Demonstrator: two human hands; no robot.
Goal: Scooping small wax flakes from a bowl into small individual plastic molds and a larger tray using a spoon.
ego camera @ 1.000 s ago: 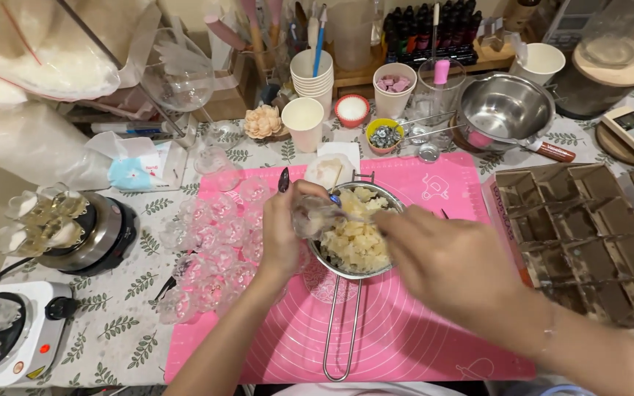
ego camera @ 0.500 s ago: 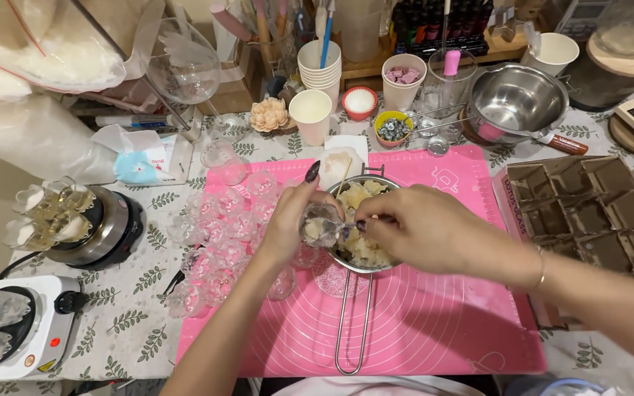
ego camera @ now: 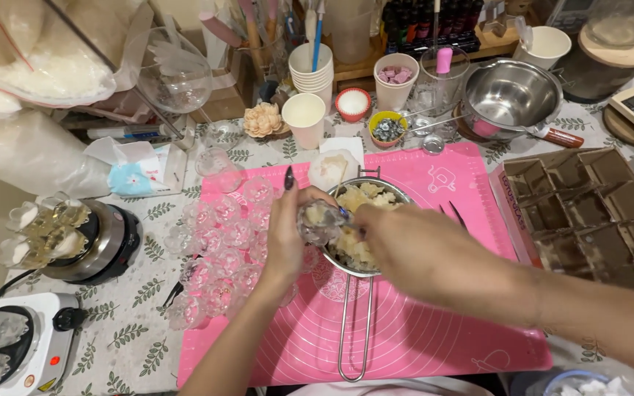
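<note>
Clear cup [ego camera: 318,222] clamped in left hand [ego camera: 285,238] over pan rim; right hand's [ego camera: 412,249] grip seemingly pinched.

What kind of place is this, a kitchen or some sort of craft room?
Most likely a home craft table, perhaps for candle making: a pink silicone mat, a metal pot of pale waxy chunks, clear flower-shaped cups, and small electric hot plates.
</note>
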